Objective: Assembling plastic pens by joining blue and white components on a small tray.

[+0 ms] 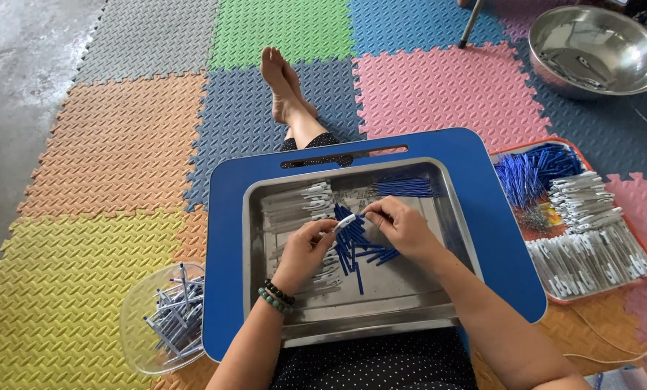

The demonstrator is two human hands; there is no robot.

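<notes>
Both hands (305,249) (403,225) gripping white pen barrel (345,222) over steel tray (381,303)

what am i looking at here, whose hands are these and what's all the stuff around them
This is one picture from a camera worn on a person's head, looking down at their own lap and hands. There is no machine. The person sits on coloured foam floor mats with a blue lap board over their legs, and a metal tray on it.

The left hand and right hand together hold a small white pen part over the tray. In the tray lie blue pieces and rows of white parts.

To the right is an orange tray with more blue and white parts. To the left is a clear tub of pens. At top right is a steel bowl.
</notes>
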